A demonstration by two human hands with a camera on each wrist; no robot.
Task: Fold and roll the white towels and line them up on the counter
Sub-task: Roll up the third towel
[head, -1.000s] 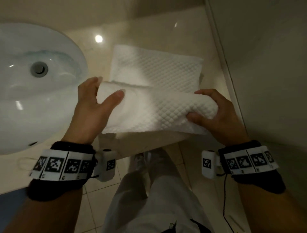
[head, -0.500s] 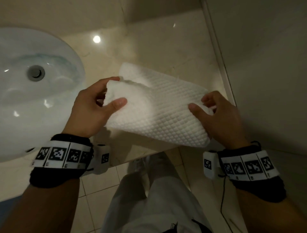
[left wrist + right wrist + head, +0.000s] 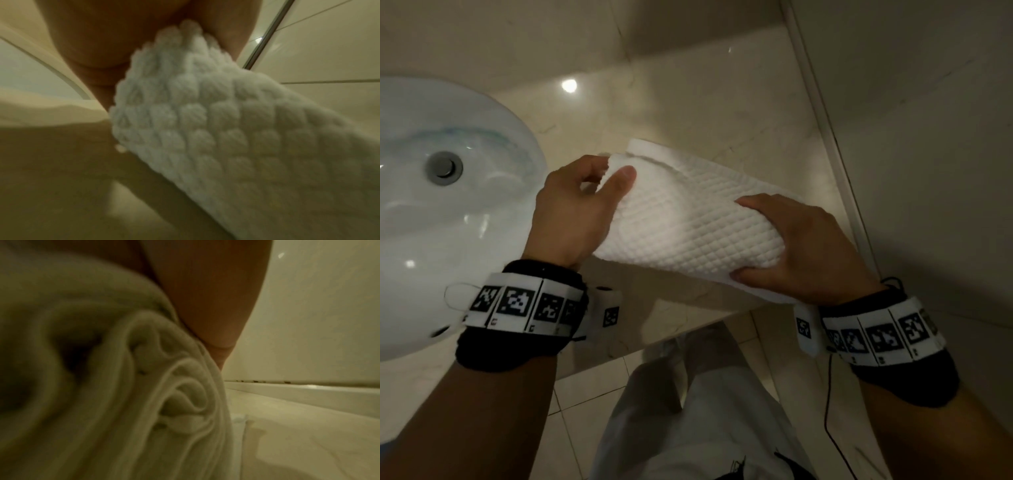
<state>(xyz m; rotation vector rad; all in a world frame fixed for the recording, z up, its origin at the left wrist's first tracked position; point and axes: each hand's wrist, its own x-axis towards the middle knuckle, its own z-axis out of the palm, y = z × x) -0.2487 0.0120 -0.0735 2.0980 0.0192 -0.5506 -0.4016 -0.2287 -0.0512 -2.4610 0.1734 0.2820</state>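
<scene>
A white quilted towel (image 3: pixel 688 222) lies rolled up on the beige marble counter (image 3: pixel 688 102), running from upper left to lower right. My left hand (image 3: pixel 571 212) pinches the roll's left end between thumb and fingers. My right hand (image 3: pixel 798 246) wraps over the right end, thumb beneath and fingers on top. The left wrist view is filled by the towel's bumpy weave (image 3: pixel 226 138). In the right wrist view the spiral layers of the roll's end (image 3: pixel 180 399) show beside my palm.
A white oval basin (image 3: pixel 431 212) with a metal drain (image 3: pixel 444 168) sits at the left. A wall panel (image 3: pixel 928 137) rises close on the right. Beyond the towel the counter meets the back wall. My legs and the tiled floor (image 3: pixel 585 394) are below the counter edge.
The flat part of the towel beyond the roll has been wound in, so the roll is thicker. Both hands moved away from me, and the right hand now lies over the roll's end.
</scene>
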